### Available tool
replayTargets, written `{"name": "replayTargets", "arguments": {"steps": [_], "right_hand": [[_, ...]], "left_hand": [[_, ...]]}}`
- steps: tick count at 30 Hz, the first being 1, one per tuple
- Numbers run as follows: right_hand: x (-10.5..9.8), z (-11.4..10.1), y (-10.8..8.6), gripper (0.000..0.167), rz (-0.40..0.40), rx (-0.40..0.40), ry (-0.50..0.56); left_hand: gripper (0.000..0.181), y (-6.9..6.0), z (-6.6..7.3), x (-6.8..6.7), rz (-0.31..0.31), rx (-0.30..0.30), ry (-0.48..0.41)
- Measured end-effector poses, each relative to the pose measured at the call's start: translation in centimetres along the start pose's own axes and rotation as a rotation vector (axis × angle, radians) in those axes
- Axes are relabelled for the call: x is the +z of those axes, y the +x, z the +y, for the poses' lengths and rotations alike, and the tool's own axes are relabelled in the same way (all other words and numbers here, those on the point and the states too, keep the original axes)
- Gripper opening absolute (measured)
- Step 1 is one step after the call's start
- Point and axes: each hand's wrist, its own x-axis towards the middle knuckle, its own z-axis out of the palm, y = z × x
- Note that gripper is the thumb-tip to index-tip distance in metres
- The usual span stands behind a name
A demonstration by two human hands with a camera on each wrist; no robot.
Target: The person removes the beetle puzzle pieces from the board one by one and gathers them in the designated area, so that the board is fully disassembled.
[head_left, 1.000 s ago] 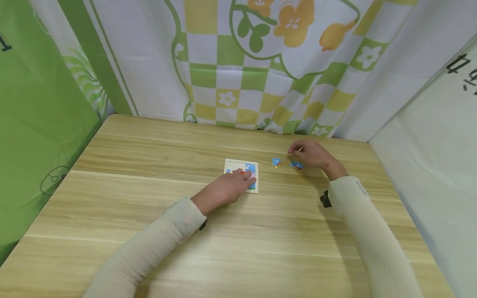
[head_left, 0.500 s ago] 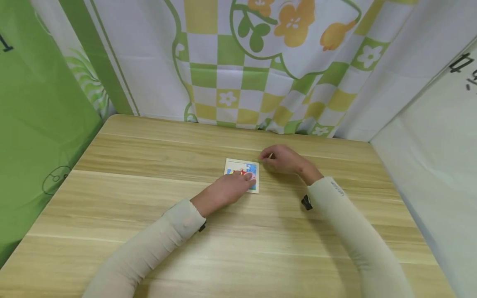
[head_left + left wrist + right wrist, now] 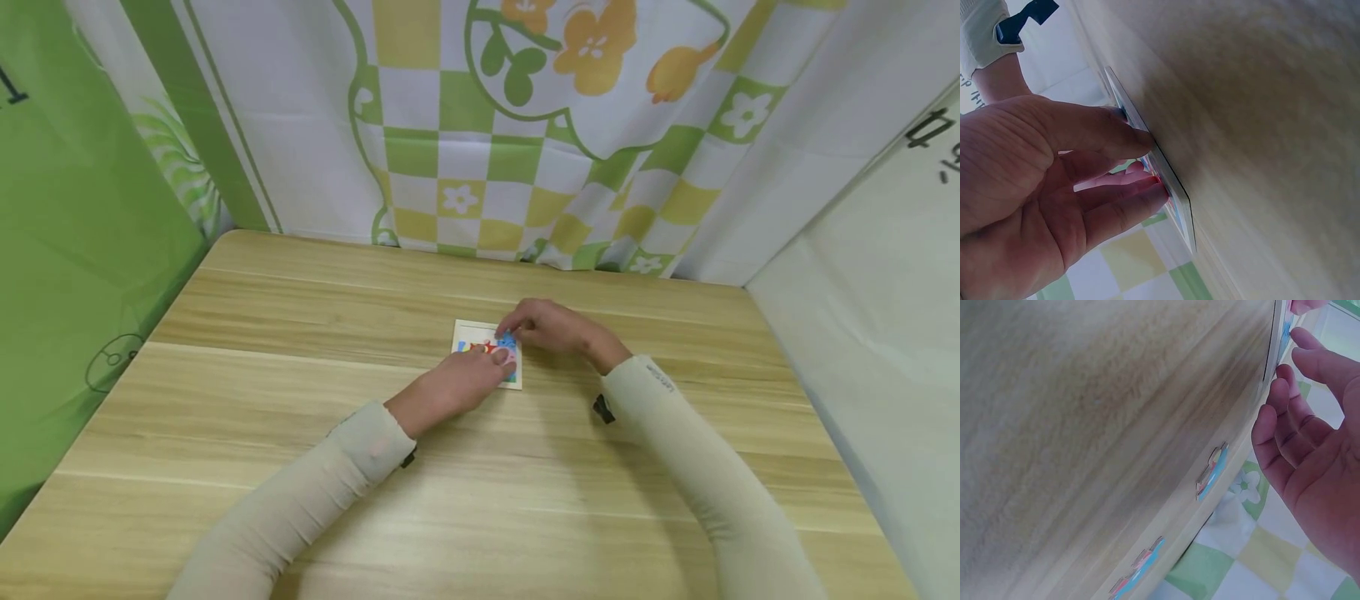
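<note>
A small square jigsaw puzzle (image 3: 462,328) in a pale wooden frame lies on the table. Its coloured pieces cover part of the board, and bare wood shows at the upper left. My left hand (image 3: 467,380) rests on its lower part, and in the left wrist view the thumb touches the frame's edge while fingertips lie on the picture. At the upper right corner, my right hand (image 3: 551,326) has finger and thumb about a blue puzzle piece (image 3: 507,340). Two loose puzzle pieces (image 3: 1213,472) lie on the table below the right hand; the head view hides them.
The wooden table (image 3: 480,517) stretches around the puzzle on all sides. A checked curtain (image 3: 487,158) hangs along its far edge. Green cloth (image 3: 82,208) stands at the left, and a pale wall or sheet (image 3: 877,275) at the right.
My right hand has moved left from beside the loose pieces to the puzzle's upper right corner. The left hand has stayed on the puzzle.
</note>
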Motion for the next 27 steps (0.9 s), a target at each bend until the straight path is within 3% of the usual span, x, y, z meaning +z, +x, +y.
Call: {"name": "replayTargets", "arguments": {"steps": [10,27], "right_hand": [[0.08,-0.42,-0.13,0.024,-0.022,0.013,-0.027],[0.02,-0.46,0.11,0.022,-0.017,-0.019,-0.031]], "left_hand": [[0.050,0.14,-0.34,0.39,0.011,0.025,0.055],[0.052,0.26,-0.48,0.19,-0.012,0.035,0.039]]}}
